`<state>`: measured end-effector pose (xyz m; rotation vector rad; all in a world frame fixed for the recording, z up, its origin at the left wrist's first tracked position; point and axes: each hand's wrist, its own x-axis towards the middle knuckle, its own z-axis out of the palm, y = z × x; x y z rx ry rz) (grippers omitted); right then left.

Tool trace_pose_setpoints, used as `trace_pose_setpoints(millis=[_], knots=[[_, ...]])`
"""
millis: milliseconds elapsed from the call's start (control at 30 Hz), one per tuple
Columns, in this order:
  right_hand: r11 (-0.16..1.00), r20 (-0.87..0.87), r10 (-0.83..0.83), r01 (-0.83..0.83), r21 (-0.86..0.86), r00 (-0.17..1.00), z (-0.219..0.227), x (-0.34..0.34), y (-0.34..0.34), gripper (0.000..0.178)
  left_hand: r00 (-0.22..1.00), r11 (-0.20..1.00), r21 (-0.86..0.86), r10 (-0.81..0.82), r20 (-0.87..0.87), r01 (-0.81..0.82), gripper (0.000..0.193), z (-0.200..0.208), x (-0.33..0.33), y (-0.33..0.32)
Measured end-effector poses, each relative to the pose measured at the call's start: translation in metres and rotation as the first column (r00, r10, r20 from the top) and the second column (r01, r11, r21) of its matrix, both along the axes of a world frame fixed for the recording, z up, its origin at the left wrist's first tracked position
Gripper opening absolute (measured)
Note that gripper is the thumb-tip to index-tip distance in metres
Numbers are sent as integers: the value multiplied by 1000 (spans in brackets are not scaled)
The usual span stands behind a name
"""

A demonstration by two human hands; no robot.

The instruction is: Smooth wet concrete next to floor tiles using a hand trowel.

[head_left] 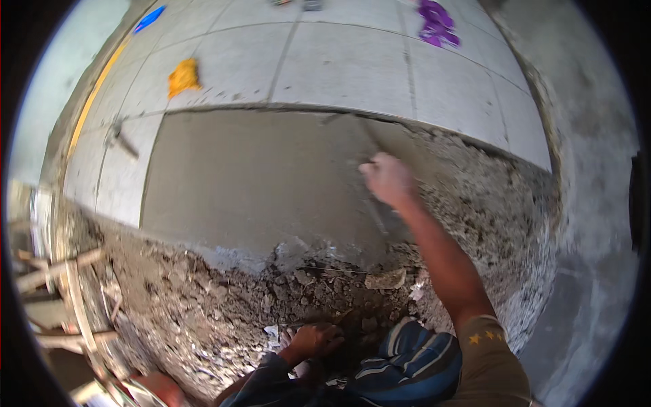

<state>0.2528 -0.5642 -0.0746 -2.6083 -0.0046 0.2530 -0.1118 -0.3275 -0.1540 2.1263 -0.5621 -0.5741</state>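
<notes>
My right hand [388, 178] reaches forward over a patch of smooth wet mortar [244, 176]. Its fingers are closed on a long, thin tool with a straight edge [374, 214], blurred by motion, lying across the right part of the mortar. Whether it is a float or a plain straightedge I cannot make out. Low in the view, my left hand [312, 341] is down by the loose rubble [298, 292], close to my knee in blue striped cloth [407, 363]. Shadow hides most of its fingers.
Pale floor tiles [339, 61] border the mortar behind and at left. A hammer-like tool [122, 142] lies on the left tiles. Beyond are a yellow packet [183, 78], a purple wrapper [437, 26] and a blue piece [149, 19]. Wooden pieces [81, 305] stand lower left; a wall [590, 136] rises right.
</notes>
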Motion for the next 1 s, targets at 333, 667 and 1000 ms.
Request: trace_pose_setpoints(millis=[333,667,1000], knots=[[992,-22,86,-88,-94,996,-4,52,20,45,999,998,-39,-41,-13,40,26,-8,-1,3],[942,-10,233,-228,-245,972,9,25,66,37,999,996,-86,-23,-23,21,25,-5,2,6],[919,-21,379,-378,-112,925,5,52,123,31,996,997,-46,-62,-56,60,26,-1,6,3]])
